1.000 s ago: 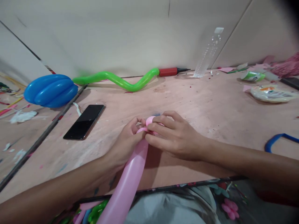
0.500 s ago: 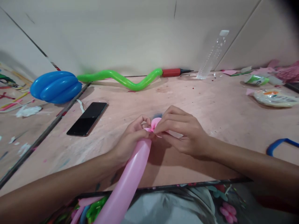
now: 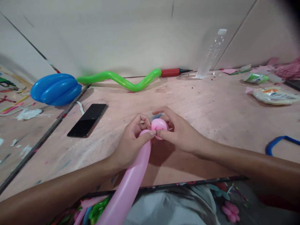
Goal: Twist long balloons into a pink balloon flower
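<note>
Pink balloon crossed worktop near edge, centre. Left hand grip closed on it; right loosely cupped far-end bubble. Bubble was formed; visible near length was untwisted.

Pink balloon: long, inflated, smooth, with a pale sheen along its length. Tube slants from the lower frame edge, where it is cut off, up across the table's near edge. Small round bubble just beyond the upper end, darker pink creases on its near face; join partly hidden.
</note>
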Tool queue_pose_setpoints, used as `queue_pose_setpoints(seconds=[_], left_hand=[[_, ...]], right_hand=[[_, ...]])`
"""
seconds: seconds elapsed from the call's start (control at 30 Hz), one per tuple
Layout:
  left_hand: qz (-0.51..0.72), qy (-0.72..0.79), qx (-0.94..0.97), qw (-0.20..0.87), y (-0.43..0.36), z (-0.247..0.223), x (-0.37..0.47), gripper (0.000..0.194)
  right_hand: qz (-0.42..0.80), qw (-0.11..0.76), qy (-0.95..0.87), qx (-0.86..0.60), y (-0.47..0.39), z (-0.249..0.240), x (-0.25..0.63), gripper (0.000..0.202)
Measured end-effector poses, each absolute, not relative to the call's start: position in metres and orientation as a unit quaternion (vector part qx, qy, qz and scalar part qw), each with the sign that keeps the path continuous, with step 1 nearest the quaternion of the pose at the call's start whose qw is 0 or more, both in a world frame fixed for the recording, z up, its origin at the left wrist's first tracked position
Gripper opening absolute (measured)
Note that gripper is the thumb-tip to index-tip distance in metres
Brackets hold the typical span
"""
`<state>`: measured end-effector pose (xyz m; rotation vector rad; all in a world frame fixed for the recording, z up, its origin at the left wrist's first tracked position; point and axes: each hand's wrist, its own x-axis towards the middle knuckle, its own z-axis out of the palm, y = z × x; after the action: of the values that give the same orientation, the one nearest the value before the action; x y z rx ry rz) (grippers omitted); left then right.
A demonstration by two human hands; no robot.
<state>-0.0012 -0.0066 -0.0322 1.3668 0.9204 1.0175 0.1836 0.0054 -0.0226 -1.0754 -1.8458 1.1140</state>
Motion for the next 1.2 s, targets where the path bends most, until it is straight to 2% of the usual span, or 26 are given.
queue_pose_setpoints(seconds=[0.07, 0.13, 0.27, 0.37, 0.53, 0.67, 0.83, 0.93, 1.07, 1.2], left_hand=[[0.426, 0.406, 0.596, 0.546, -0.007, -0.031, -0.001, 0.021], [0.42, 0.421, 0.596, 0.54, -0.007, -0.029, 0.0, 0.02], [0.381, 0.435, 0.61, 0.541, -0.007, -0.024, 0.0, 0.024], [0.372, 0.449, 0.641, 0.499, -0.007, -0.021, -0.001, 0.015], [0.363, 0.473, 0.659, 0.458, -0.007, -0.02, -0.002, 0.009], [0.353, 0.475, 0.643, 0.486, -0.004, -0.017, -0.004, 0.018], [0.334, 0.442, 0.615, 0.561, -0.001, -0.018, -0.009, 0.017], [0.31, 0.431, 0.59, 0.608, 0.0, -0.019, -0.009, 0.013], [0.322, 0.434, 0.58, 0.61, -0.004, -0.018, -0.008, 0.02], [0.301, 0.428, 0.523, 0.672, -0.01, -0.019, -0.008, 0.006]], right_hand=[[0.391, 0.351, -0.739, -0.423, 0.005, -0.021, 0.184, 0.022], [0.375, 0.361, -0.748, -0.411, 0.005, -0.019, 0.186, 0.018], [0.479, 0.356, -0.714, -0.365, 0.007, -0.016, 0.192, 0.031], [0.567, 0.333, -0.672, -0.34, 0.01, -0.015, 0.195, 0.044], [0.586, 0.353, -0.659, -0.312, 0.01, -0.012, 0.193, 0.036], [0.594, 0.365, -0.647, -0.31, 0.011, -0.011, 0.193, 0.017], [0.542, 0.404, -0.67, -0.307, 0.013, -0.023, 0.19, 0.032], [0.514, 0.399, -0.688, -0.321, 0.013, -0.029, 0.189, 0.029], [0.51, 0.386, -0.699, -0.32, 0.011, -0.027, 0.191, 0.03], [0.512, 0.364, -0.698, -0.343, 0.01, -0.023, 0.191, 0.015]])
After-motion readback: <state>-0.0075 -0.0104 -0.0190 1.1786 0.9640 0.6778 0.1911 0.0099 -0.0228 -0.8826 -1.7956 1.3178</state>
